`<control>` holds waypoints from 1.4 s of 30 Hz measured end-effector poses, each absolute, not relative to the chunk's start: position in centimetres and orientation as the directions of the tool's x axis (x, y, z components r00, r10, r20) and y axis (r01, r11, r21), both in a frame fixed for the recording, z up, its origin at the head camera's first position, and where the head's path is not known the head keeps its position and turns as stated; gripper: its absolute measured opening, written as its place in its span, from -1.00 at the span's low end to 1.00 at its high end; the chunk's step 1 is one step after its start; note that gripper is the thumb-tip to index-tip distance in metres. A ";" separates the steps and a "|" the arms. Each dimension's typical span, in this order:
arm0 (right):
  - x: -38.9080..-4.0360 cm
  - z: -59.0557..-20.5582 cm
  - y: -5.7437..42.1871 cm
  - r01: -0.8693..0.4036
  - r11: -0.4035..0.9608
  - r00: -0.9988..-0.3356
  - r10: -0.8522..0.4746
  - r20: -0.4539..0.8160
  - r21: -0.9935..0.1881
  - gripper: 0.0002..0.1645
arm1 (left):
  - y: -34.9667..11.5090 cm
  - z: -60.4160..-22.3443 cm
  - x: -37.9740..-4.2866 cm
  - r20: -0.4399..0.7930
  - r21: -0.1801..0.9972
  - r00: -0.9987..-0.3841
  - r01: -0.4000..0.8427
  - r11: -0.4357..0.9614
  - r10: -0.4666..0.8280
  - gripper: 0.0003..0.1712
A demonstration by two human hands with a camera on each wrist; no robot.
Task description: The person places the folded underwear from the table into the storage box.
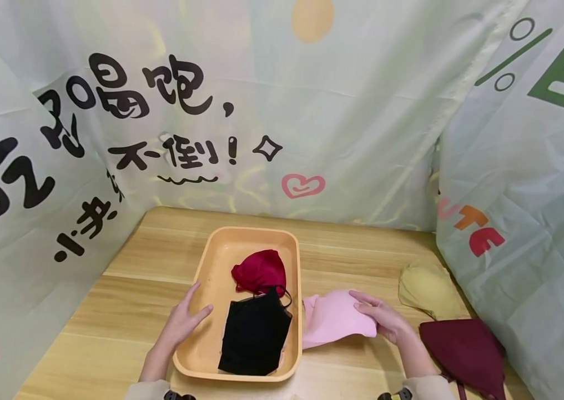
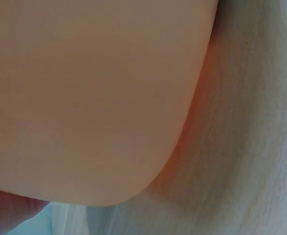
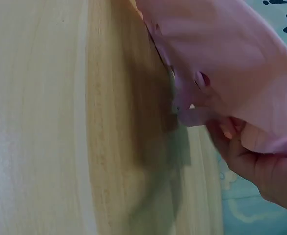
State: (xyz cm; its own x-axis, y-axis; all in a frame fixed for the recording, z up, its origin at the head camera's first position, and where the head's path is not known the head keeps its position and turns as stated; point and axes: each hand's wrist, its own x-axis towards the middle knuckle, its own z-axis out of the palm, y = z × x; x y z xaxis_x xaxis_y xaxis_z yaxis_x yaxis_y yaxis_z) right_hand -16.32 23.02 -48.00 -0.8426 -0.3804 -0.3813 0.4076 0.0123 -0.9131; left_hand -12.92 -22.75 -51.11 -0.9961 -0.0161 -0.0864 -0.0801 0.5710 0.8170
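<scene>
A pink bra (image 1: 334,318) is lifted at its right end just right of an orange plastic tray (image 1: 189,355). My right hand (image 1: 384,316) pinches that end between thumb and fingers; in the right wrist view the fingers (image 3: 238,159) are partly covered by the fabric. At the tray's left rim is my left hand (image 1: 184,322), its fingers spread and the thumb reaching over the inside. The left wrist view shows mostly the tray's smooth wall (image 2: 94,107). Inside the tray lie a red bra (image 1: 262,271) and, nearer me, a black bra (image 1: 256,333) with thin straps.
On the right of the wooden table (image 1: 127,311) lie a pale yellow bra (image 1: 429,289) and a burgundy bra (image 1: 467,353), close to the hanging curtain (image 1: 527,289). Printed curtains enclose the table at the back and both sides.
</scene>
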 end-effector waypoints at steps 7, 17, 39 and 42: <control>-16.2 -49.2 23.3 0.451 -0.014 -0.796 -0.458 -0.396 -0.892 -0.60 | -22.7 -51.1 -12.9 -0.086 0.812 -0.996 -0.079 0.579 -0.016 -0.14; -16.2 -48.0 24.1 0.382 -0.267 -0.877 -0.406 -0.256 -0.885 -0.45 | -22.7 -51.0 -12.9 -0.082 0.815 -0.997 -0.072 0.575 -0.009 -0.13; -15.8 -42.9 14.8 0.123 -0.527 -0.991 -0.017 -0.135 -0.841 -0.50 | -23.1 -51.1 -12.8 -0.079 0.821 -0.997 -0.077 0.565 -0.021 -0.13; -15.9 -43.0 13.7 0.117 -0.550 -0.991 -0.013 -0.132 -0.827 -0.50 | -23.0 -51.1 -12.8 -0.075 0.829 -0.997 -0.072 0.555 -0.016 -0.13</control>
State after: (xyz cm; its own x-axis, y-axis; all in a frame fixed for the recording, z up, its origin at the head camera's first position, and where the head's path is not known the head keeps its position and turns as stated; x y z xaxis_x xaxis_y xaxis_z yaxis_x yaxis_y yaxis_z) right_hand -15.92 13.67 -43.04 -0.9912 -0.0135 -0.1318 0.1174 -0.5498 -0.8270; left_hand -12.85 -22.96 -51.06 -0.9970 -0.0163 -0.0754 -0.0717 0.5551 0.8287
